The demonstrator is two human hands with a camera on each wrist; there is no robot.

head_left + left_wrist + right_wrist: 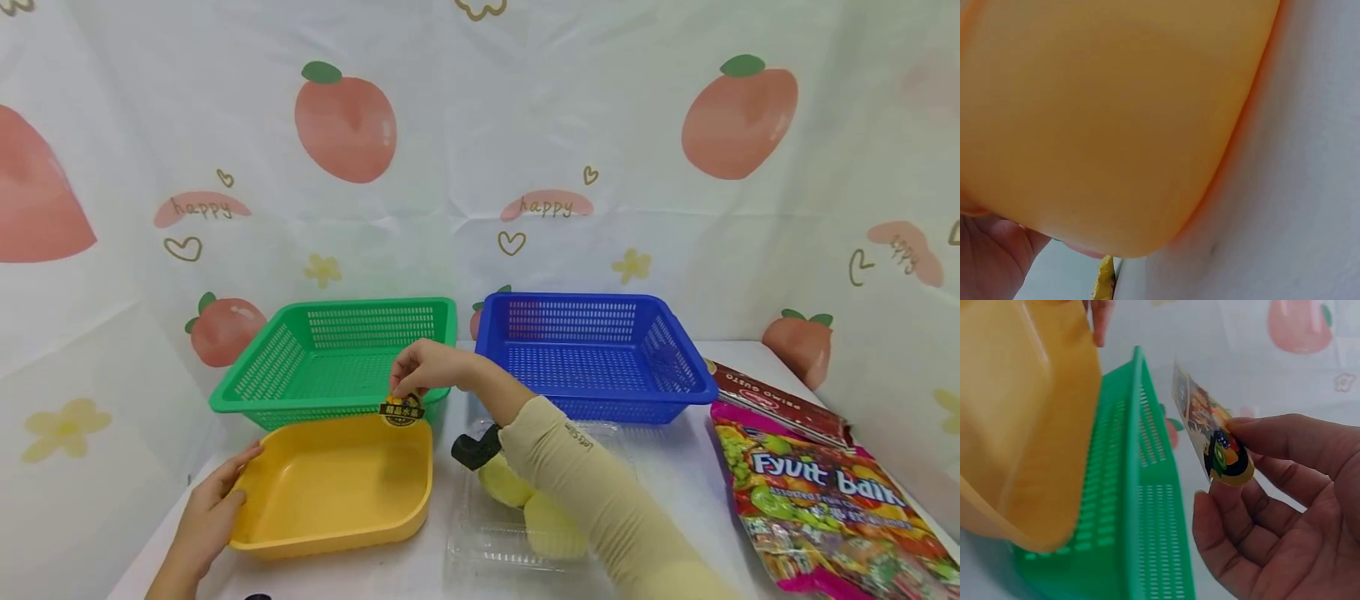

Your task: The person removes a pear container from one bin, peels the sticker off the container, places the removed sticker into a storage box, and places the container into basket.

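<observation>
My left hand [210, 504] grips the left rim of a yellow plastic basin [330, 500], which stands on the white table with nothing in it. Above the basin's far right corner, my right hand [435, 367] pinches a small fruit label [401, 412] between thumb and fingers. Its printed fruit and dark, gold-edged band show in the right wrist view, where the label [1219, 440] is held on edge. The basin wall [1116, 125] fills much of the left wrist view and hides most of the left hand's fingers.
Behind the basin stand a green basket [262, 405] and a blue basket [600, 404]. Beneath my right forearm, a clear plastic box [480, 533] holds yellow-green pieces [551, 525] and a black object [476, 448]. A candy bag [825, 500] and a dark red packet [780, 404] lie right.
</observation>
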